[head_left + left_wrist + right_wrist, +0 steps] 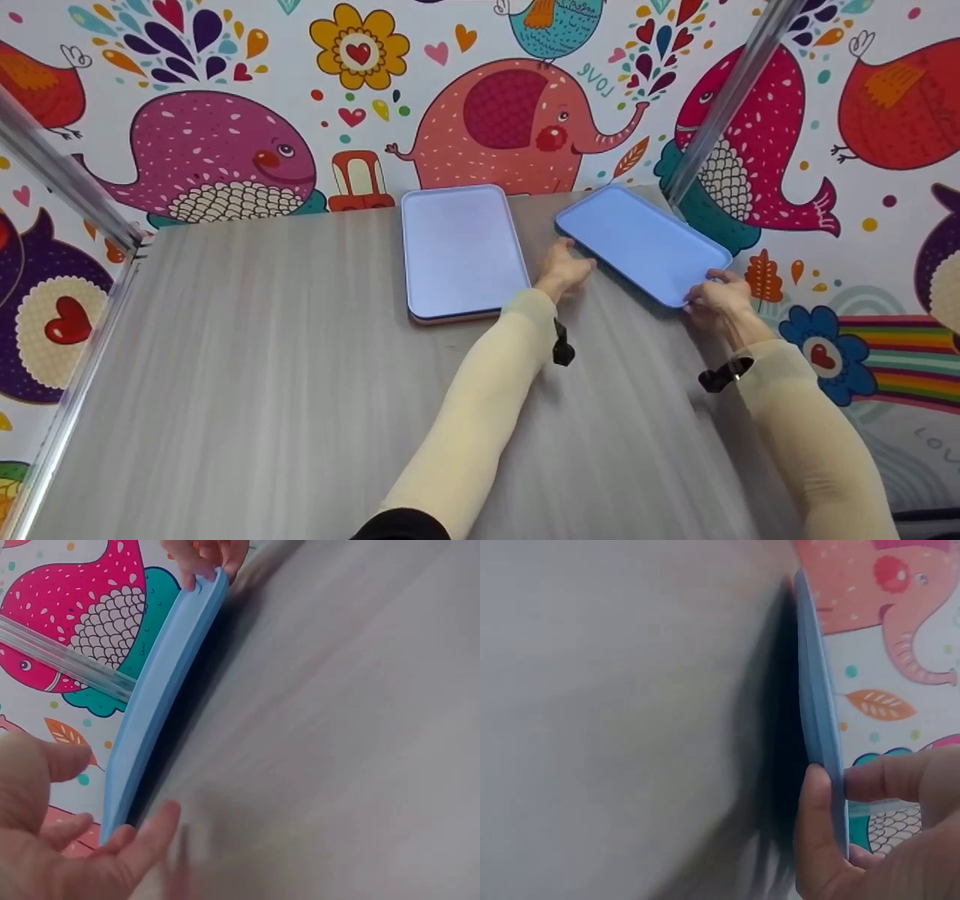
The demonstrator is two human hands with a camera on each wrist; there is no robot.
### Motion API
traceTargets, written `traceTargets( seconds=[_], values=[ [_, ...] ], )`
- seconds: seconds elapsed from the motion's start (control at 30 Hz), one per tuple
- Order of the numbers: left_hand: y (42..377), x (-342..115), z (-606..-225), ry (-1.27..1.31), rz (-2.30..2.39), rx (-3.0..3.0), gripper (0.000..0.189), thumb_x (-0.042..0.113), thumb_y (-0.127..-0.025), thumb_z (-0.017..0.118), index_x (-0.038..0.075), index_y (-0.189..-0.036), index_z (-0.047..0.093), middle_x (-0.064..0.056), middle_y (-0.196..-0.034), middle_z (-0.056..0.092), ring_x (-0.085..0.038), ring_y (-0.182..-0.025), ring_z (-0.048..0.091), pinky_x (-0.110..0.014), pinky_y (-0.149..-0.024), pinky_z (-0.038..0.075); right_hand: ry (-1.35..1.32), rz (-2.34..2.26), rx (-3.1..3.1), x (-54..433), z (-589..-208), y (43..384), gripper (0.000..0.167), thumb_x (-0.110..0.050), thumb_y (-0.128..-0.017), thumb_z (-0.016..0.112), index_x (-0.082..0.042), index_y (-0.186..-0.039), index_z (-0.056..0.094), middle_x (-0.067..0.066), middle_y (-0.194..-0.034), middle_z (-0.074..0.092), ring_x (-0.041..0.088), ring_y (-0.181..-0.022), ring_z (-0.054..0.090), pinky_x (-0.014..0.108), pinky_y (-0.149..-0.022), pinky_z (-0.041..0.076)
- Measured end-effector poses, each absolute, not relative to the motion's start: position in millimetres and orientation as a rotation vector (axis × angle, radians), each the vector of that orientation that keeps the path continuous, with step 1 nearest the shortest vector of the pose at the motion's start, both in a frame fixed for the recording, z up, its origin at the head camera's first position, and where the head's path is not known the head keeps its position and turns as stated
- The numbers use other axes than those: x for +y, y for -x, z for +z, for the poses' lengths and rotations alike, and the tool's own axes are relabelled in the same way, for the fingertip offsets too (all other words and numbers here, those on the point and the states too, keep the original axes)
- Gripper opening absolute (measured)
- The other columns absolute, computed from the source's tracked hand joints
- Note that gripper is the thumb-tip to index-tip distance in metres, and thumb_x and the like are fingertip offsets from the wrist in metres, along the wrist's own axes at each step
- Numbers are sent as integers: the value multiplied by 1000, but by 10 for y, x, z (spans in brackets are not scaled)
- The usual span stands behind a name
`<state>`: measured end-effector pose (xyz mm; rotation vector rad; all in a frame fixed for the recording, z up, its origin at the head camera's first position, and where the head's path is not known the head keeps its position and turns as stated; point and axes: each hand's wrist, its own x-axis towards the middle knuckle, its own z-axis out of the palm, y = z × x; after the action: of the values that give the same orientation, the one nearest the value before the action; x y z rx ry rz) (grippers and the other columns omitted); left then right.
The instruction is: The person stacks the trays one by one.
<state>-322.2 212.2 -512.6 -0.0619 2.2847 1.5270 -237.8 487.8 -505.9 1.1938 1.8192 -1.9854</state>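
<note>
A blue rectangular tray (643,244) is slanted at the right rear of the table, a dark shadow under its near edge. My right hand (724,300) pinches its near right corner; in the right wrist view the thumb (815,799) and fingers lie on opposite faces of the rim. My left hand (564,268) is by the tray's left end, fingers spread. In the left wrist view its thumb stands apart from the tray and its fingertips lie beside the end; contact is unclear. A second, paler blue tray (465,251) lies left of that hand, with another rim showing beneath it.
The grey wood-grain table (262,375) extends to the left and front. A wall (270,45) printed with cartoon animals stands right behind the trays. Metal posts (731,105) rise at the rear corners, the right one close behind the slanted tray.
</note>
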Motion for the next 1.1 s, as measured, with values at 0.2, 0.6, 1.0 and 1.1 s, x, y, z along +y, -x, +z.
traceTargets(
  seconds=[0.2,0.6,1.0,1.1],
  values=[
    [3125,2307,-5097,72,1731,2085,71,12,-104,78,20,-169,49,-15,-171,53,-32,-131,74,-43,-95,70,-1188,-2181,1667,4777,-4973,2286,103,9,-102,67,-37,-180,19,0,-189,15,15,-114,69,29,-96,68],
    [2979,2527,-5042,184,2003,1900,70,-3,-98,79,12,-162,56,-19,-167,54,-38,-114,82,-35,-82,71,-1205,-2329,1594,4603,-4868,2143,103,12,-101,67,-43,-178,26,-14,-192,2,19,-133,59,29,-99,67],
    [2997,2476,-4976,199,2158,1958,78,-15,-89,76,15,-159,61,-14,-169,55,-18,-77,71,-30,-71,69,-1140,-2418,1676,4270,-4760,2095,99,14,-98,71,-38,-172,30,-4,-191,10,18,-110,67,31,-86,70],
    [3023,2460,-4922,184,2132,2015,78,-13,-89,72,18,-160,60,-13,-168,56,-17,-68,69,-29,-65,67,-1112,-2434,1719,4208,-4752,2087,95,14,-96,74,-33,-166,30,7,-178,33,17,-100,70,30,-79,69]
  ],
)
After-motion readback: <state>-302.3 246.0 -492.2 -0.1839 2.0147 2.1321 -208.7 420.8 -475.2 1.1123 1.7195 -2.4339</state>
